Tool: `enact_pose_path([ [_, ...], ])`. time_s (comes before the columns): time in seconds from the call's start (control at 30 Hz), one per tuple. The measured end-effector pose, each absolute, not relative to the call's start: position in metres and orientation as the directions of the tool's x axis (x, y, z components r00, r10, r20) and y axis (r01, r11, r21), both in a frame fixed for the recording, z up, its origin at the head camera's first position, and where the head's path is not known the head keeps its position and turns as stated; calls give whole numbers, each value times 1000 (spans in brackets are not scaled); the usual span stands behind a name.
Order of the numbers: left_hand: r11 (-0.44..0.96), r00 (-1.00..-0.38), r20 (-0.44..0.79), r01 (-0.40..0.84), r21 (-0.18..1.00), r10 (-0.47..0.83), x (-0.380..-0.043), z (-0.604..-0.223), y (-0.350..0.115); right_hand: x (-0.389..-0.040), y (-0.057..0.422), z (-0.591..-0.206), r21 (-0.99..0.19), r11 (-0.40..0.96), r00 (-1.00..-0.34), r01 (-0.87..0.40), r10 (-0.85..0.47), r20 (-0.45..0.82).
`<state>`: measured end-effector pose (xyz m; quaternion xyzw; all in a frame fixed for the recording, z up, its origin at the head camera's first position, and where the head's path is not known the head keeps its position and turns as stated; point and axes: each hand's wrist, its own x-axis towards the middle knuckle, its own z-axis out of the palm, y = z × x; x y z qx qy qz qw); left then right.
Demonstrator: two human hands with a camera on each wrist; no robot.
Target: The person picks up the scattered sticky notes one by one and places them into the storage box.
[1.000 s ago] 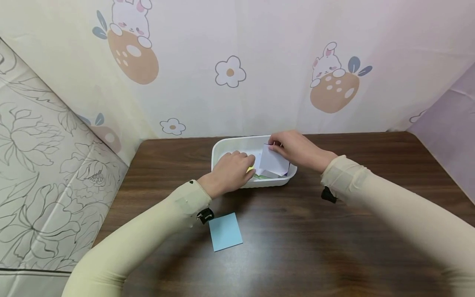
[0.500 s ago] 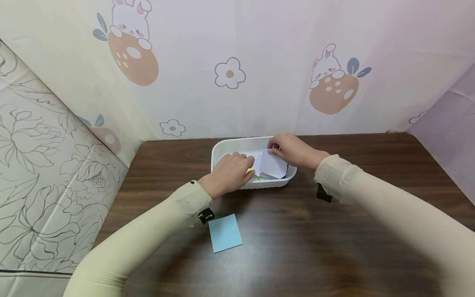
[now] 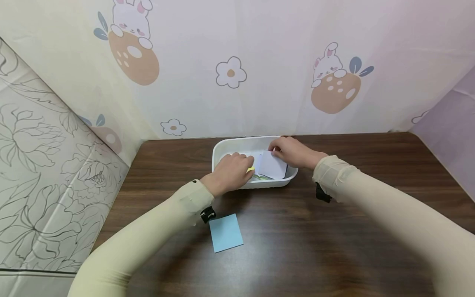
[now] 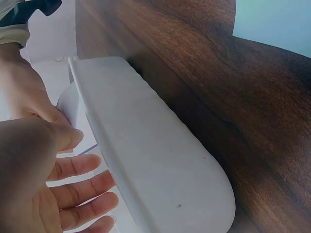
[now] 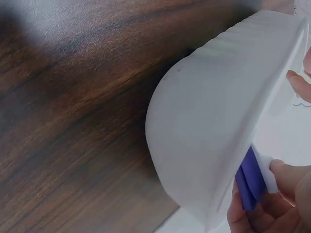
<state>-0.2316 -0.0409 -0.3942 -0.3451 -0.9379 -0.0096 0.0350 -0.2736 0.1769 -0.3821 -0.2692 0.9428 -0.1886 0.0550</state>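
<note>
A white plastic basket (image 3: 269, 184) stands at the back of the table. Inside its right part my right hand (image 3: 295, 152) pinches a stack of square white paper (image 3: 272, 166) between thumb and fingers. Purple sheets (image 5: 250, 179) lie against the white ones in the right wrist view. My left hand (image 3: 231, 171) hangs over the basket's left part, its fingers (image 4: 80, 191) loosely bent with nothing seen between them. Close by its thumb shows a yellow piece (image 3: 250, 169), and a bit of green (image 3: 261, 177) lies in the basket. The left hand hides much of the contents.
A light blue square pad of sticky notes (image 3: 226, 233) lies on the dark wooden table (image 3: 315, 247), in front of the basket and near the left wrist. A curtain with rabbit prints (image 3: 267, 82) hangs right behind the table's back edge.
My right hand has sunk slightly with the white paper, which now lies lower and flatter in the basket. The left hand and the blue pad have stayed in place.
</note>
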Motion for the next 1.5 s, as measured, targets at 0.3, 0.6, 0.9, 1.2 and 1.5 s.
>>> enact_pose_path([
  [0.3, 767, -766, 55, 641, -21, 641, -234, -395, -43, -270, 174, -389, -382, 807, -853, -450, -515, -84],
  [0.6, 771, -769, 52, 636, -33, 637, -234, -396, -44, -271, 172, -394, -385, 809, -844, -445, -522, -123],
  [0.9, 772, -771, 30, 635, -33, 636, -235, -395, -46, -273, 171, -395, -400, 799, -829, -448, -539, -149],
  [1.2, 772, -771, 35, 635, -35, 636, -235, -394, -45, -270, 170, -391, -398, 775, -826, -490, -559, -72],
  [1.5, 774, -773, 45, 633, -26, 633, -233, -392, -45, -265, 169, -387, -402, 764, -830, -505, -557, -16],
])
